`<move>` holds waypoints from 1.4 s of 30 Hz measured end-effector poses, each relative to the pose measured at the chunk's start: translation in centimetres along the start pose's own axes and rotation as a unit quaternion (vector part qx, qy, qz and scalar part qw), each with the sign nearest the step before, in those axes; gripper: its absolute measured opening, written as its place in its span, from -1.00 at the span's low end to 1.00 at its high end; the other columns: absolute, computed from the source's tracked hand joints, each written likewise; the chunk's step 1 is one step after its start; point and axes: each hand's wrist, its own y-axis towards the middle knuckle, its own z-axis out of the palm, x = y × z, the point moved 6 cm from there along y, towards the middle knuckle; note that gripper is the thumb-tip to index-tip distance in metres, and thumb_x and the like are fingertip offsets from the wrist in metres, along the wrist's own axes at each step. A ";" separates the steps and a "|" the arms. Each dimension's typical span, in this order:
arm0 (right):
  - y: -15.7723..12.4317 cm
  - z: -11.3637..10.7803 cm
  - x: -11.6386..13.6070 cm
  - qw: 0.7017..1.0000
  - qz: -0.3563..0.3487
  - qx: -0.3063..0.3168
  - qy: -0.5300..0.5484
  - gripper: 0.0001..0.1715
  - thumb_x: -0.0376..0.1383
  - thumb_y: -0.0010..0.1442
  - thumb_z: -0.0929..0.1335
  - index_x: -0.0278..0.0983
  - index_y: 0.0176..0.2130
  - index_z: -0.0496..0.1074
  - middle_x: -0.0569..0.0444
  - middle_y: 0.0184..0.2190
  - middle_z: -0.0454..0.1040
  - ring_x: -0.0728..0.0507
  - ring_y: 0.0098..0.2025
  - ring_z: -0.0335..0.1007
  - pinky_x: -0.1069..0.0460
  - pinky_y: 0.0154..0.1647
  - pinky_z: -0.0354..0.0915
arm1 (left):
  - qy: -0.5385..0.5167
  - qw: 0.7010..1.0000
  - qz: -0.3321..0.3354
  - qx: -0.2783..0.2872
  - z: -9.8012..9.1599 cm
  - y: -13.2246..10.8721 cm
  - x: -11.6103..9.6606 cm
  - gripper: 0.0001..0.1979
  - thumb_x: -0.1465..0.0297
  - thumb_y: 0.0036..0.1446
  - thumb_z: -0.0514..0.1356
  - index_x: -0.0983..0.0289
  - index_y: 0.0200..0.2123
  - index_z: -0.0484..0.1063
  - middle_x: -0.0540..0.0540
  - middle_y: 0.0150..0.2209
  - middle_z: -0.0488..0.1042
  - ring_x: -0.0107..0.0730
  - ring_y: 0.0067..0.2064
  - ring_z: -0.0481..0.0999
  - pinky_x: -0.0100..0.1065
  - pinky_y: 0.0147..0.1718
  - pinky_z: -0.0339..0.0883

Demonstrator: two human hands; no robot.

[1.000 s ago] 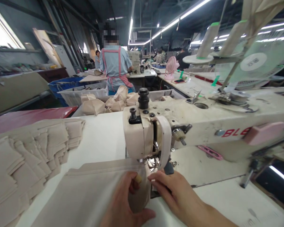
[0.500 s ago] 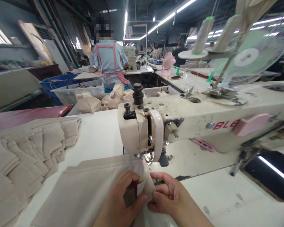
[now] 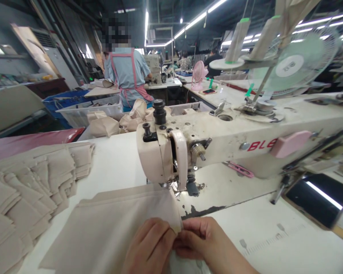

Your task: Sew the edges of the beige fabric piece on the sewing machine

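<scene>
A large beige fabric piece (image 3: 108, 224) lies on the white sewing table (image 3: 117, 163) in front of the cream sewing machine (image 3: 205, 144). My left hand (image 3: 150, 247) and my right hand (image 3: 205, 243) meet at the fabric's right edge, near the bottom of the view. Both pinch that edge with closed fingers, just short of the needle and presser foot (image 3: 175, 186). The fabric's far corner reaches under the machine head.
A fanned stack of beige cut pieces (image 3: 31, 186) covers the table's left side. A bin of stuffed beige pieces (image 3: 114, 121) stands behind the table. A person in a pink apron (image 3: 127, 72) works farther back. Thread cones and a green fan (image 3: 291, 64) rise at the right.
Both hands have drawn back toward me from the presser foot, and the fingers have closed together on the fabric's edge. The view has shifted slightly to the right.
</scene>
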 end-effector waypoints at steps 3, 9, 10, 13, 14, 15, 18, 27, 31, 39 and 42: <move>0.0 0.1 0.1 1.000 -0.016 0.008 0.001 -0.77 -0.15 -0.02 0.50 -0.28 -0.43 0.60 0.17 -0.54 0.48 -0.03 -0.42 0.41 0.10 -0.26 0.32 | 0.024 0.999 -0.002 0.026 0.3 0.1 -0.2 -0.71 0.44 0.37 -0.08 0.36 -0.27 0.41 0.11 -0.42 0.47 -0.40 -0.38 0.41 -0.42 -0.35 0.41; 0.0 0.0 -0.1 0.999 -0.035 0.011 0.009 -0.84 -0.21 -0.04 0.47 -0.27 -0.48 0.60 0.21 -0.61 0.35 -0.04 -0.47 0.30 0.05 -0.26 0.26 | 0.030 0.998 -0.015 0.061 1.0 0.2 -0.4 -0.68 0.39 0.38 -0.11 0.31 -0.31 0.38 0.06 -0.45 0.48 -0.41 -0.43 0.44 -0.43 -0.42 0.39; -0.1 0.0 -0.1 0.999 -0.036 0.011 0.009 -0.85 -0.23 -0.05 0.46 -0.28 -0.49 0.60 0.21 -0.61 0.35 -0.04 -0.48 0.29 0.06 -0.27 0.25 | 0.030 0.998 -0.015 0.061 1.0 0.2 -0.4 -0.68 0.40 0.38 -0.12 0.31 -0.32 0.38 0.05 -0.46 0.48 -0.41 -0.44 0.43 -0.43 -0.42 0.39; -0.5 0.3 0.6 0.999 -0.035 0.013 0.026 -0.85 -0.25 -0.05 0.44 -0.30 -0.49 0.59 0.20 -0.61 0.37 -0.04 -0.51 0.28 0.05 -0.31 0.24 | 0.029 0.998 -0.011 0.063 1.1 0.2 -0.5 -0.69 0.42 0.37 -0.10 0.31 -0.32 0.38 0.06 -0.46 0.48 -0.40 -0.43 0.43 -0.41 -0.41 0.39; -0.7 0.7 1.0 0.998 -0.033 0.024 0.050 -0.85 -0.27 -0.04 0.42 -0.31 -0.51 0.58 0.18 -0.60 0.39 -0.05 -0.49 0.31 0.05 -0.30 0.25 | 0.033 0.997 -0.009 0.062 1.0 0.3 -0.5 -0.71 0.43 0.36 -0.08 0.30 -0.32 0.38 0.06 -0.45 0.48 -0.38 -0.42 0.44 -0.39 -0.39 0.39; -0.8 1.0 1.4 0.995 -0.034 0.037 0.081 -0.85 -0.29 -0.04 0.40 -0.31 -0.53 0.56 0.16 -0.60 0.41 -0.07 -0.47 0.34 0.03 -0.26 0.27 | 0.037 0.997 -0.010 0.060 0.9 0.4 -0.5 -0.74 0.43 0.35 -0.06 0.30 -0.31 0.39 0.06 -0.45 0.48 -0.38 -0.41 0.44 -0.38 -0.38 0.40; -1.2 1.7 2.0 0.983 -0.040 0.058 0.171 -0.88 -0.40 -0.09 0.36 -0.29 -0.60 0.49 0.12 -0.55 0.46 -0.10 -0.36 0.42 0.04 -0.11 0.27 | 0.028 0.998 -0.013 0.058 0.6 0.6 -0.3 -0.74 0.42 0.36 -0.06 0.30 -0.27 0.39 0.08 -0.42 0.48 -0.38 -0.39 0.44 -0.40 -0.36 0.41; -2.5 -0.9 4.4 0.833 -0.355 -0.062 -0.421 -0.71 -0.47 0.21 0.30 -0.22 -0.08 0.44 -0.06 -0.07 0.44 -0.18 -0.04 0.38 -0.05 -0.02 0.35 | -0.031 0.998 -0.012 0.045 1.0 -0.8 0.0 -0.74 0.48 0.36 -0.10 0.28 -0.23 0.38 0.08 -0.39 0.47 -0.39 -0.37 0.43 -0.40 -0.35 0.40; -2.6 1.4 5.1 0.690 -0.443 0.080 -0.567 -0.69 -0.47 0.38 0.17 -0.32 -0.14 0.47 -0.09 -0.23 0.54 -0.18 -0.09 0.42 -0.04 0.00 0.38 | -0.046 0.980 -0.109 0.160 1.3 -0.3 2.9 -0.83 0.39 0.31 0.01 0.26 -0.26 0.38 0.10 -0.32 0.48 -0.29 -0.27 0.45 -0.29 -0.29 0.39; -1.9 1.7 4.5 0.582 -0.490 0.043 -0.647 -0.60 -0.46 0.41 0.12 -0.36 -0.08 0.49 -0.14 -0.23 0.59 -0.19 -0.11 0.50 -0.04 -0.05 0.48 | 0.040 0.966 -0.124 0.225 1.8 0.3 7.8 -0.71 0.50 0.25 0.06 0.19 0.00 0.40 0.08 0.01 0.47 -0.21 0.01 0.39 -0.16 0.02 0.30; -1.4 1.4 4.5 0.565 -0.494 0.042 -0.660 -0.55 -0.46 0.41 0.08 -0.47 -0.03 0.48 -0.19 -0.10 0.55 -0.22 -0.03 0.47 -0.05 0.02 0.45 | -0.013 0.963 -0.173 0.207 1.9 1.2 8.8 -0.78 0.48 0.23 0.08 0.19 -0.15 0.49 0.07 -0.09 0.52 -0.19 -0.04 0.44 -0.12 0.00 0.30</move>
